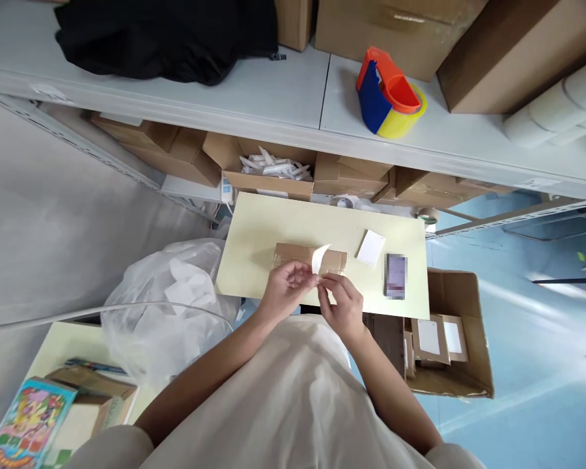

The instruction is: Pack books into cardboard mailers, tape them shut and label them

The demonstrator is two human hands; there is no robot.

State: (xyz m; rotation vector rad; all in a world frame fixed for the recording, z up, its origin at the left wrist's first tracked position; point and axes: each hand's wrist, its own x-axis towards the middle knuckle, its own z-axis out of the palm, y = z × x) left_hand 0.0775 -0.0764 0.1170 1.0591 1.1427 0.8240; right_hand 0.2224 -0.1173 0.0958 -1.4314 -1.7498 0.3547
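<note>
Reading the places as a clock face centred on the paper strip, the far left begins at 8 o'clock with a flat, glossy box (32, 417) printed in bright cartoon colours. Near 9 o'clock a crumpled, translucent plastic bag (149, 319) bulges with white scraps, while between 10 and 11 o'clock soft black fabric (170, 42) lies folded on the smooth grey shelf (300, 85). At 11 o'clock an open carton (268, 184) holds a jumble of slim white pieces. In the middle, on the pale yellow, smooth-faced worktop (254, 221), rests a long brown cardboard parcel (293, 253) with a shiny taped surface, partly hidden by the person's hands. The left hand (288, 286) pinches the lower end of the thin white paper strip (318, 258), which curls upward in front of the parcel; the right hand (342, 303) meets it there, thumb and forefinger pinching the same end. At 3 o'clock lie a stiff white card (371, 247) and, beyond it, a rectangular phone (395, 277) blurred into pixels. At 1 o'clock stands an orange-and-blue plastic tape dispenser (388, 94) with a glossy yellow roll; at 4 o'clock, a deep corrugated box (483, 345) contains white-labelled cardboard packets (430, 339); at 2 o'clock, matt white cylinders (551, 107) lie on the shelf.
</note>
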